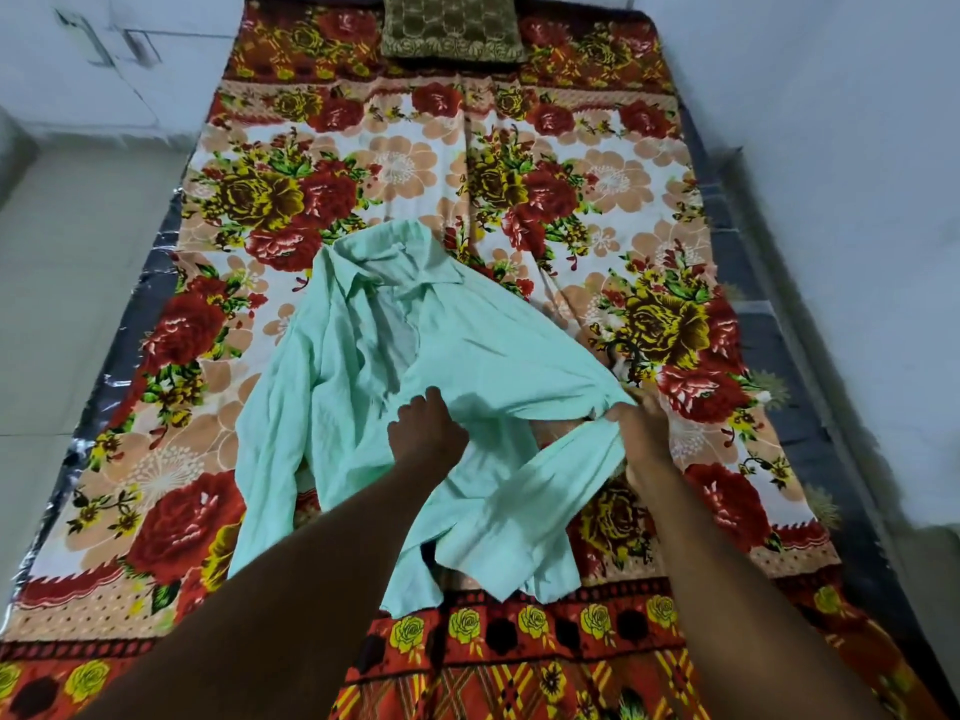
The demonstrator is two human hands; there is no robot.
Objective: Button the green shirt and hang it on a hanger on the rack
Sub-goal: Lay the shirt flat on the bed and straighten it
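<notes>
Left hand (pixel 426 428) grips shirt (pixel 337 397) front, right hand (pixel 641 428) clutches bunched cloth at side. Shirt rumpled on bed (pixel 519 174), collar far end, looks unbuttoned. Tip imo: spread flat, line up front edges first. No hanger visible.

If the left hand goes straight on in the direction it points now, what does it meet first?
Most likely more of the green shirt: the left hand grips its cloth and points across the shirt's front. Beyond that lies the floral sheet.

One camera sits on the person's head, looking forward and down, close above both hands (pixel 530 433).
</notes>
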